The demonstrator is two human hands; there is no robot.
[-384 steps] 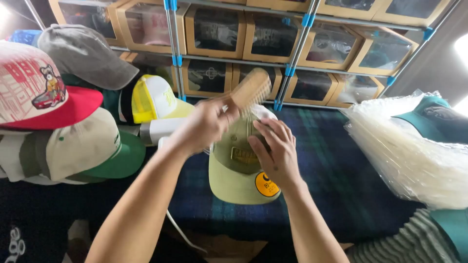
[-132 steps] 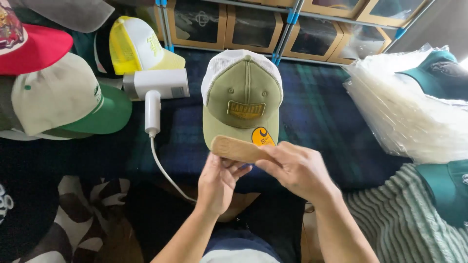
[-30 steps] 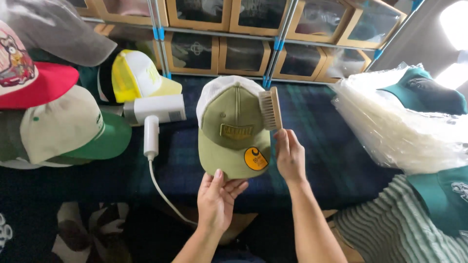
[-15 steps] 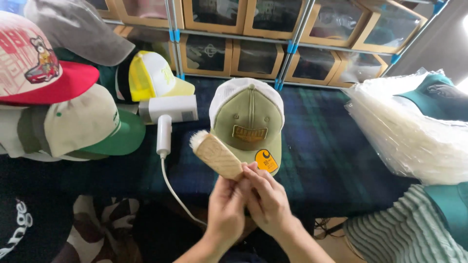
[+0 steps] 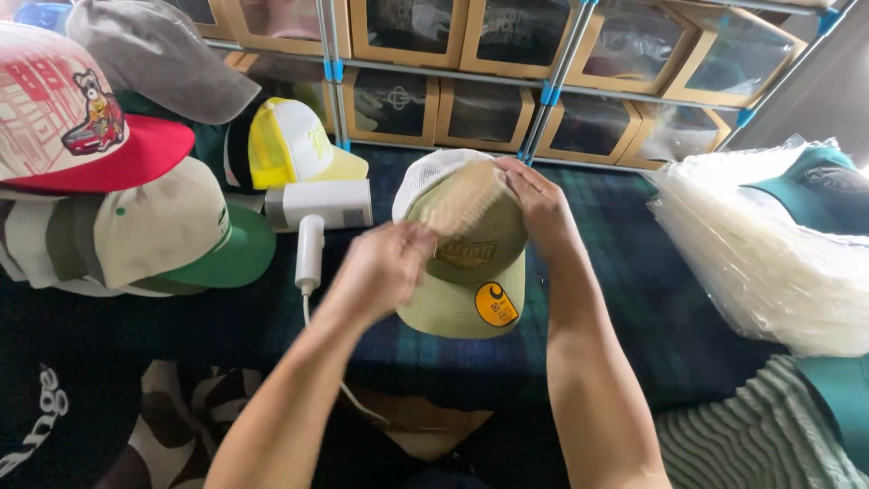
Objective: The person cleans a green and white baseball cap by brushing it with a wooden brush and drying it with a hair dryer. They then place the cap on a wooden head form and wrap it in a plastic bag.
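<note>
The left hand [image 5: 385, 267] is closed around the lower end of a wooden brush [image 5: 463, 201], with the forearm rising from the bottom edge. The right hand [image 5: 541, 201] bends over the far side of the olive cap [image 5: 471, 263] and grips its crown (the fingertips are hidden there). The brush lies on the crown, its long axis going diagonally up to the right. The cap sits on the plaid-covered counter [image 5: 625, 290], brim toward the person, just beside a white handheld appliance [image 5: 317, 213].

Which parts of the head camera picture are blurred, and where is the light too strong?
In the head view, the brush and left hand are motion-blurred over the olive cap; the plastic bags on the right look bright and washed out; straight shelf rails bend near the edges.
</note>
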